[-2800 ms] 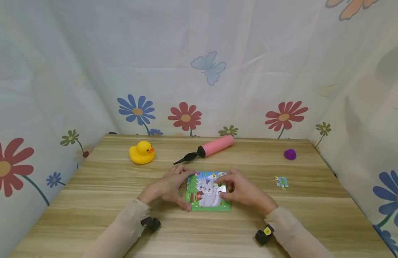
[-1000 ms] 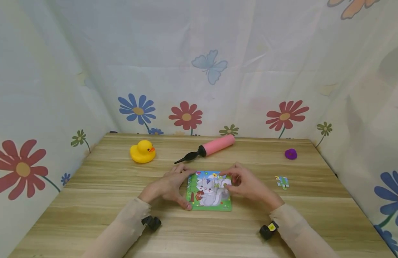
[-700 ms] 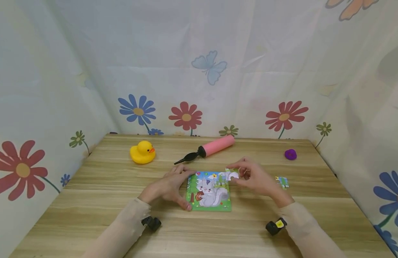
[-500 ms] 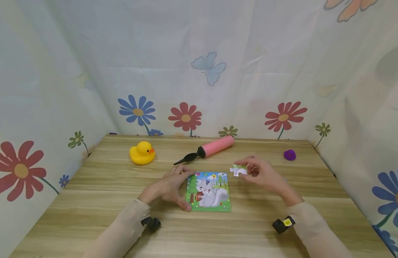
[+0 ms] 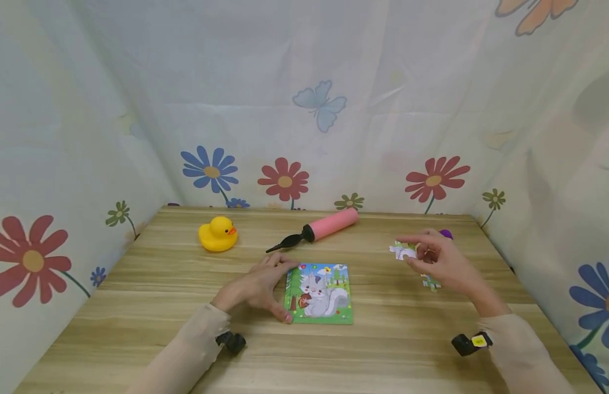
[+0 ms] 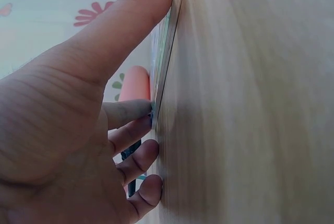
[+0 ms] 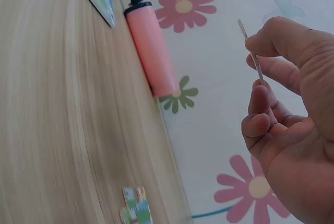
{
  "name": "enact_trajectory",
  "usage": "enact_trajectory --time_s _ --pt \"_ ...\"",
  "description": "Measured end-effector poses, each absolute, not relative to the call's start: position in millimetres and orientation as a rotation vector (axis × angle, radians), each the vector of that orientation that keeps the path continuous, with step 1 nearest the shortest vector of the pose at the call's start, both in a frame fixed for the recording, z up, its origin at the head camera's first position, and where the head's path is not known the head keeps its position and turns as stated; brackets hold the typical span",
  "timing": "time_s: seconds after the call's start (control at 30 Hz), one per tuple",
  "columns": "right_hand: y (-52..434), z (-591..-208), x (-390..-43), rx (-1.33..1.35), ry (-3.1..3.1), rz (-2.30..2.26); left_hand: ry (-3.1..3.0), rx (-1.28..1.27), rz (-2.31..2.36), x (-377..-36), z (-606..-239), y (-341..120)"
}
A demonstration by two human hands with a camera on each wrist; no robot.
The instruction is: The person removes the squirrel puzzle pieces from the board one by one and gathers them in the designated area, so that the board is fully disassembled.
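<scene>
A square jigsaw puzzle (image 5: 324, 301) with a grey squirrel picture lies flat on the table. My left hand (image 5: 257, 284) holds its left side, thumb at the near corner and fingertips at the far one. Seen from the left wrist, the thumb lies along the puzzle's edge. Off to the right and above the table, my right hand (image 5: 444, 262) pinches a white and green jigsaw piece (image 5: 402, 250) between thumb and fingers. That piece appears edge-on in the right wrist view. Just beyond it, loose jigsaw piece material (image 5: 430, 283) lies on the wood, partly covered by the right hand.
A yellow rubber duck (image 5: 218, 234) sits at the back left. Behind the puzzle lies a pink balloon pump (image 5: 334, 223) with a black nozzle. A small purple object (image 5: 446, 234) shows partly behind the right hand. Flowered curtains (image 5: 324, 153) border the wooden table (image 5: 309, 361).
My right hand has lifted a piece away from the puzzle's right side and carried it rightward, near the loose piece material. The left hand has stayed on the puzzle.
</scene>
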State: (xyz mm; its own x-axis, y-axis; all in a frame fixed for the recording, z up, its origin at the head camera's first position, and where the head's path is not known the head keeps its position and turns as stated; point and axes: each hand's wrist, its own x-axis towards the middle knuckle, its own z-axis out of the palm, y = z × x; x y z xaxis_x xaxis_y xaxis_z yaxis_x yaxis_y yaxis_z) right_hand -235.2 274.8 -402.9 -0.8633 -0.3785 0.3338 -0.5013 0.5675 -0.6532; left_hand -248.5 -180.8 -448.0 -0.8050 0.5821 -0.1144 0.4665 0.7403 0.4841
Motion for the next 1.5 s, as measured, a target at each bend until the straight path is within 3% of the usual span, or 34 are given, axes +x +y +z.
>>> enact_trajectory --time_s 0.57,1.07,1.5 --pt "338.9 -429.2 -206.3 0.66 -2.691 1.164 2.685 0.828 0.629 -248.6 -450.7 -180.3" --pt "349.7 -464.4 -197.2 0.691 -2.772 1.333 2.688 0.85 0.623 -249.3 -445.5 -179.2" --pt "357.3 -467.4 -198.0 0.752 -2.887 1.37 2.678 0.847 0.659 -247.9 -447.4 -180.6"
